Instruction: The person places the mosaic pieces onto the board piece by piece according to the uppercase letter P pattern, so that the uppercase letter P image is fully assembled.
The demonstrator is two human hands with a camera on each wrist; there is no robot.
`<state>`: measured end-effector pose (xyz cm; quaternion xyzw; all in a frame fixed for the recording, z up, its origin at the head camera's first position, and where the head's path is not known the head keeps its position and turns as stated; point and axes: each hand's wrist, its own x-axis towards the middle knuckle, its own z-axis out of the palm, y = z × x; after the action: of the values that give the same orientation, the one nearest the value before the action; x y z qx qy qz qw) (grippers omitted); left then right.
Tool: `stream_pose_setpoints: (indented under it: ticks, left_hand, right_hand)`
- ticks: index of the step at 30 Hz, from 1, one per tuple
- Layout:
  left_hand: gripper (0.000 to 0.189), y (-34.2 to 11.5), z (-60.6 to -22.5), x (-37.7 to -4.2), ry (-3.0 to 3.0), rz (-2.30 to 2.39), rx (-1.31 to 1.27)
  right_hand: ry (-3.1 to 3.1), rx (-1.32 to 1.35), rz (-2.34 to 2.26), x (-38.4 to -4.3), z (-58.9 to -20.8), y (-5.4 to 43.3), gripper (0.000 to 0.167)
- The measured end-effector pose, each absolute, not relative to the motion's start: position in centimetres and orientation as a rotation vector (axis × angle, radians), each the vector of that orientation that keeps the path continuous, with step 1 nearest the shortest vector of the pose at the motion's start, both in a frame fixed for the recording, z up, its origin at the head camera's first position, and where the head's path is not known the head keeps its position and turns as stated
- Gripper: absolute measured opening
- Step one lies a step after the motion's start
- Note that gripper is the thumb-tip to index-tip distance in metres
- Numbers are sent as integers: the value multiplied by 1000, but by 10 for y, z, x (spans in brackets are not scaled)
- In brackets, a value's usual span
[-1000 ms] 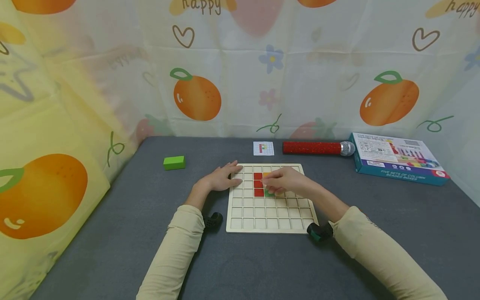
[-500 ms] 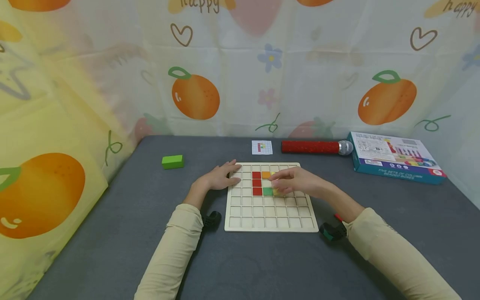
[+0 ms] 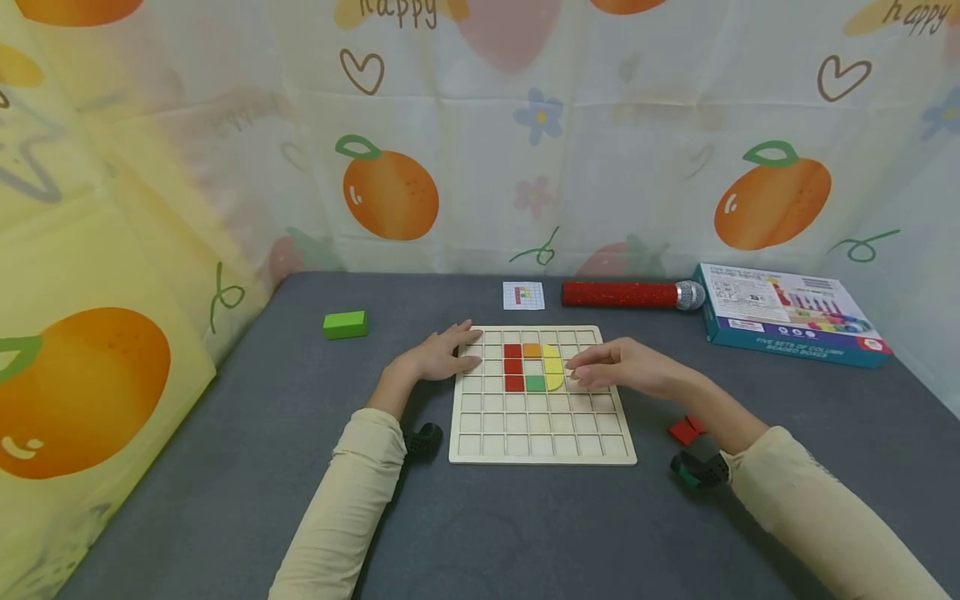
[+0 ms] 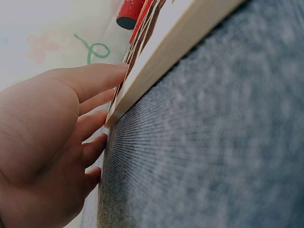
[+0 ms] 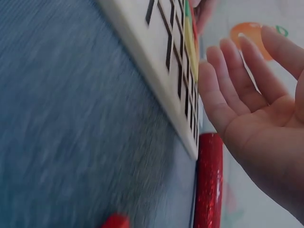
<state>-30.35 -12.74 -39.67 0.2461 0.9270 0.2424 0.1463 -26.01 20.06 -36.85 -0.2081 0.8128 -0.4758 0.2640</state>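
A pale wooden grid board [image 3: 537, 446] lies on the table. Set in its upper cells are a column of red tiles [image 3: 513, 367], an orange tile [image 3: 532, 350], a green tile [image 3: 536, 383] and a yellow column [image 3: 552, 367] with rounded right corners. My left hand [image 3: 438, 354] rests at the board's left edge, thumb and fingertips on the rim, fingers mostly straight. Just right of the yellow column, my right hand [image 3: 626, 367] hovers over the board. Its fingers [image 5: 228, 80] are relaxed and hold nothing in the right wrist view.
A small printed pattern card [image 3: 523, 296] and a glittery red microphone [image 3: 622, 294] lie behind the board. A bead-set box [image 3: 795, 317] sits at back right, a bright green block [image 3: 346, 324] at back left. Red pieces [image 3: 686, 429] lie beneath the right forearm.
My right hand has moved right, off the coloured tiles, uncovering the orange tile and yellow column. Red pieces have come into view by the right wrist. The left hand stays put.
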Motion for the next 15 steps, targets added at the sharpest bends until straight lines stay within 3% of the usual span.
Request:
stream_pose_setpoints:
  ticks: [15]
  left_hand:
    - [59,-127,-396,-303,2664,714,698]
  right_hand:
    - [2271,-533,-1290,-252,-372,243,44]
